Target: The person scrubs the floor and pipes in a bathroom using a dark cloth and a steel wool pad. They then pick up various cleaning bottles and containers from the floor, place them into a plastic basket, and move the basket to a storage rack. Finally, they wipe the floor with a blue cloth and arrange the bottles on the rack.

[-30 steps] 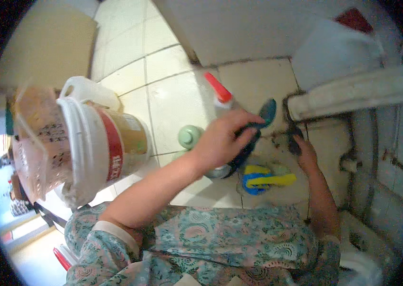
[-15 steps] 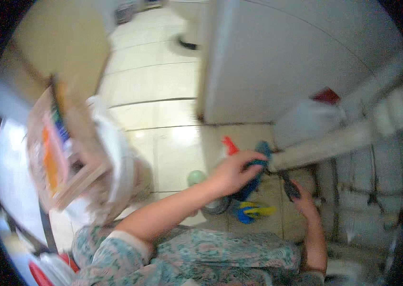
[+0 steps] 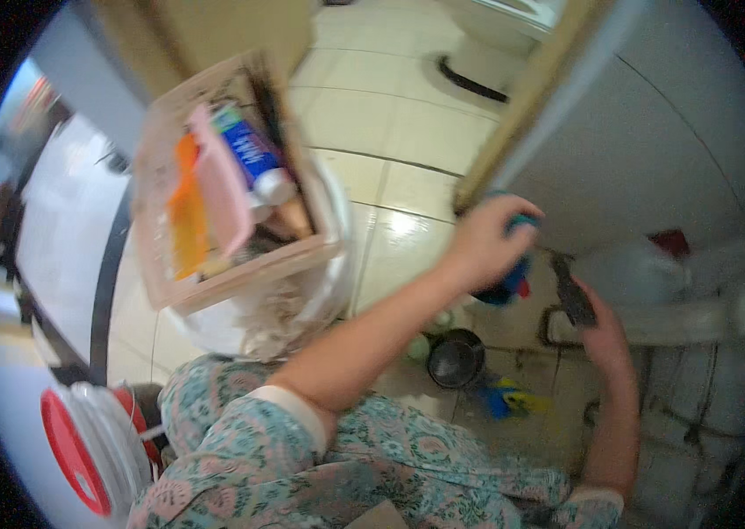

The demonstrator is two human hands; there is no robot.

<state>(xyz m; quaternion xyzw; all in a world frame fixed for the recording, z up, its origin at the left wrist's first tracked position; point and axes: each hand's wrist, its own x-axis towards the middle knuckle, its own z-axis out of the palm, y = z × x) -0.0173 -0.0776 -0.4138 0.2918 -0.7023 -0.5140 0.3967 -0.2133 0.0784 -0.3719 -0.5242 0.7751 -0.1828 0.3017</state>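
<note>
Blue-teal item point(image 3: 505, 284): in the left hand, held up off the tiles near the wood-toned edge point(image 3: 527, 110) of a pale panel; motion blur, so I can't make out its exact shape.
Left hand point(image 3: 489, 240): thumb and fingers curled around that item, gap between them filled by it.
Red bit point(image 3: 524, 289): small, shows right at the item's lower right; I can't tell what it belongs to.
Right hand point(image 3: 603, 324): fingers wrapped on a dark tool point(image 3: 575, 300), long and flat, narrower end pointing up and left. I read brush outline, bristles not resolved.
Hands: apart, left one nearer mid-view, tool not touching the blue-teal item as I see it.
Dark pot point(image 3: 455, 358): on the floor, open top facing me, below the left hand.
Green bottle point(image 3: 418, 347): pale, just left of the pot, partly behind the forearm.
Blue-and-yellow thing point(image 3: 497, 404): on the tiles right of the pot, blurred.
Pink basket point(image 3: 253, 271): left side, atop a white bucket point(image 3: 342, 225); I see an orange item point(image 3: 186, 207), a pink one point(image 3: 224, 194) and a blue tube point(image 3: 249, 152) inside.
Red-lidded bucket point(image 3: 71, 445): lower left, beside the patterned clothing point(image 3: 302, 494).
</note>
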